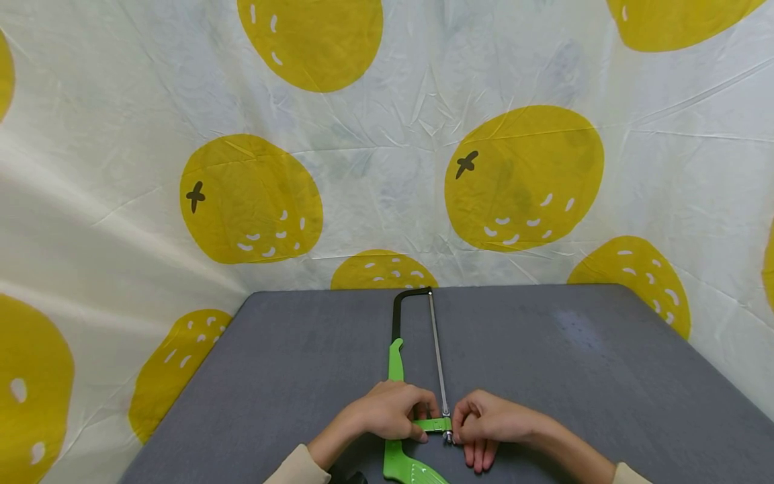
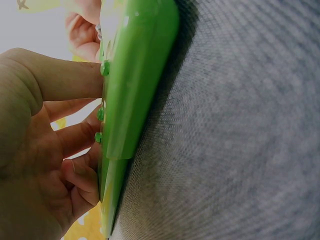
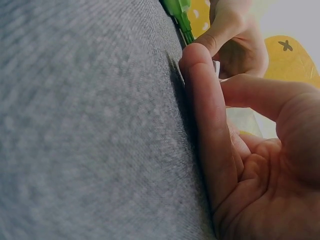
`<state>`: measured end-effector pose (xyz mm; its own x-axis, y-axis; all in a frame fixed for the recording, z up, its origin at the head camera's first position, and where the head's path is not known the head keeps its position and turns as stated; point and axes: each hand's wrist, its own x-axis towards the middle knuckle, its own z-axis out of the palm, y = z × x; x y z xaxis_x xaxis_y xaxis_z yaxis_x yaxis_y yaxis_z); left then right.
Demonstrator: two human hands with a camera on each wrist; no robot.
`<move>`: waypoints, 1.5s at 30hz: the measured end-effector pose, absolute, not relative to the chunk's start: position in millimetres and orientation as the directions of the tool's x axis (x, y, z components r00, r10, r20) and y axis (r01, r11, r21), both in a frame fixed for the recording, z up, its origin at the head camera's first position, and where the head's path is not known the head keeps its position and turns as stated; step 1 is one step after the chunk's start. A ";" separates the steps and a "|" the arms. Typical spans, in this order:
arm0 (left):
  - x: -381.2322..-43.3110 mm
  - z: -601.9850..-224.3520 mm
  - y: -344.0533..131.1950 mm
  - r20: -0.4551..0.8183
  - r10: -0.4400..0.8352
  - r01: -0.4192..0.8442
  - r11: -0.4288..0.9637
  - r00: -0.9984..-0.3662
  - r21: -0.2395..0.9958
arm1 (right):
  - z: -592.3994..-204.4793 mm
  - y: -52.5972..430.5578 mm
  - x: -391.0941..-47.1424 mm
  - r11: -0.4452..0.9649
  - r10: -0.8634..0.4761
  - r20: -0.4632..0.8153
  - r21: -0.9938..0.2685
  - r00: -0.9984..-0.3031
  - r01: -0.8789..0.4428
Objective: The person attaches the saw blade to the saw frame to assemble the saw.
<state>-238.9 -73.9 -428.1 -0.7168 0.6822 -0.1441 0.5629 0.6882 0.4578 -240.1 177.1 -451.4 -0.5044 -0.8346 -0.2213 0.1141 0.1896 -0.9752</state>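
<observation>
A hacksaw (image 1: 396, 366) with a green handle and a black bow lies on the grey table. Its metal blade (image 1: 437, 349) runs along the right side, down to a short green crosspiece (image 1: 433, 425). My left hand (image 1: 393, 409) reaches over the frame and holds that crosspiece between thumb and fingers. In the left wrist view, the green handle (image 2: 135, 85) lies beside this hand. At the blade's near end is a small metal wing nut (image 1: 448, 437). Thumb and index finger of my right hand (image 1: 498, 420) pinch at it; the fingertips partly cover it.
The grey tabletop (image 1: 574, 376) extends around the saw on both sides. Behind it hangs a pale cloth (image 1: 387, 181) with yellow fruit prints. A dark object (image 1: 357, 478), cut off by the frame, shows at the bottom edge beside the left forearm.
</observation>
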 end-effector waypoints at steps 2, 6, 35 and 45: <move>-238.8 -428.1 -73.9 -0.143 0.683 0.565 0.688 -0.716 0.456 | -451.6 176.8 -239.9 0.188 -0.834 -0.219 -0.976 -0.506 0.113; -238.6 -428.0 -74.1 -0.141 0.684 0.566 0.687 -0.716 0.455 | -452.3 176.6 -239.6 0.188 -0.833 -0.217 -0.976 -0.509 0.109; -238.9 -431.5 -73.8 -0.139 0.681 0.568 0.691 -0.719 0.446 | -452.4 172.3 -236.2 0.257 -0.775 -0.243 -0.964 -0.583 0.059; -239.1 -431.0 -73.5 -0.136 0.684 0.575 0.690 -0.717 0.439 | -454.7 171.2 -236.5 0.246 -0.774 -0.228 -0.968 -0.590 0.052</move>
